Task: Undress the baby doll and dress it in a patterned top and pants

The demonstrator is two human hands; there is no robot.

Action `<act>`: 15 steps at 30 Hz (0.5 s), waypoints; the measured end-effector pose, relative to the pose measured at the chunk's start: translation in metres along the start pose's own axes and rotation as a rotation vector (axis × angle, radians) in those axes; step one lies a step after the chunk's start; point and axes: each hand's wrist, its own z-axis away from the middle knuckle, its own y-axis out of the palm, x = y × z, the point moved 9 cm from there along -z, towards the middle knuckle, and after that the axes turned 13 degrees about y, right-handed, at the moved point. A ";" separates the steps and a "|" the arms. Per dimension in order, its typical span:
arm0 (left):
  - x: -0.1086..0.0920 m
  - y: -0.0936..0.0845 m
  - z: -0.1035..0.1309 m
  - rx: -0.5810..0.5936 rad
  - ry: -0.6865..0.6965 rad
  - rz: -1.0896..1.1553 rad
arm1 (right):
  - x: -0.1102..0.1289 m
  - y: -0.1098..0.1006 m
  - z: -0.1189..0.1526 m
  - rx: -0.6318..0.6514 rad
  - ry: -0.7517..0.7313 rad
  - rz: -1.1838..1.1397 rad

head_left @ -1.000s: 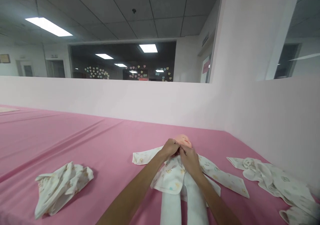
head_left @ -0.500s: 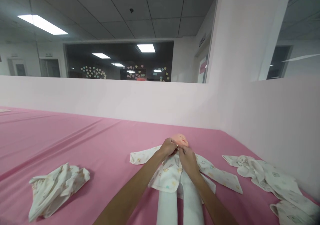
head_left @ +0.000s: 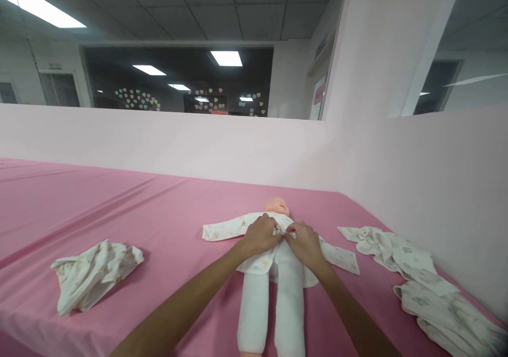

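A baby doll [head_left: 278, 205] lies on its back on the pink sheet, its head toward the wall and its legs in white pants [head_left: 254, 306]. Over its torso is a white printed baby shirt [head_left: 226, 228], both sleeves spread out to the sides. My left hand [head_left: 262, 234] pinches the front edge of the shirt at the chest. Close beside it, my right hand [head_left: 305, 242] pinches the opposite front edge. The fingertips nearly meet, and they hide the exact spot where the cloth is held.
On the left a crumpled white printed garment [head_left: 97, 275] lies on the pink sheet [head_left: 166, 293]. More white baby clothes [head_left: 413, 261] lie in a loose row at the right, along the wall [head_left: 448, 187]. A low wall with windows stands behind the doll.
Both hands have moved down from the doll's neck to its chest along the shirt's front, fingers still pinched. The camera view has shifted a little, bringing more of the doll's legs into sight.
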 end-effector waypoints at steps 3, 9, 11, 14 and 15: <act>-0.003 0.004 0.007 -0.004 -0.003 -0.135 | -0.007 0.002 -0.006 0.070 0.007 -0.067; 0.010 0.007 -0.001 -0.092 -0.026 -0.203 | -0.016 0.017 -0.002 0.251 0.086 -0.403; 0.012 0.005 -0.003 -0.116 -0.006 -0.203 | -0.015 0.015 0.001 0.242 0.096 -0.471; 0.013 0.003 -0.002 -0.117 0.012 -0.201 | -0.011 0.011 0.004 0.212 0.097 -0.537; 0.013 0.003 -0.002 -0.117 0.018 -0.198 | -0.010 0.010 0.004 0.202 0.096 -0.549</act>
